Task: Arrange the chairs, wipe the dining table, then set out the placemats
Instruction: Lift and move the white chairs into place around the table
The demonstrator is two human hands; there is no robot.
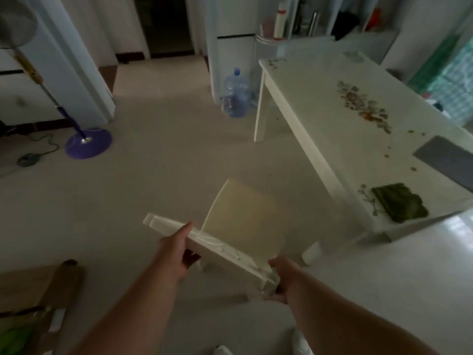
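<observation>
Your left grip (179,248) and right grip (277,280) are both closed on the top rail of the white wooden chair with a cream seat (243,216). Just right of your grips stands the white floral-printed surface (332,103), carrying a crumpled green cloth (399,202). No writing is legible.

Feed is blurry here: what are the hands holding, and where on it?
Both hold the chair by its backrest top rail: left hand near the middle, right hand at its end.
</observation>
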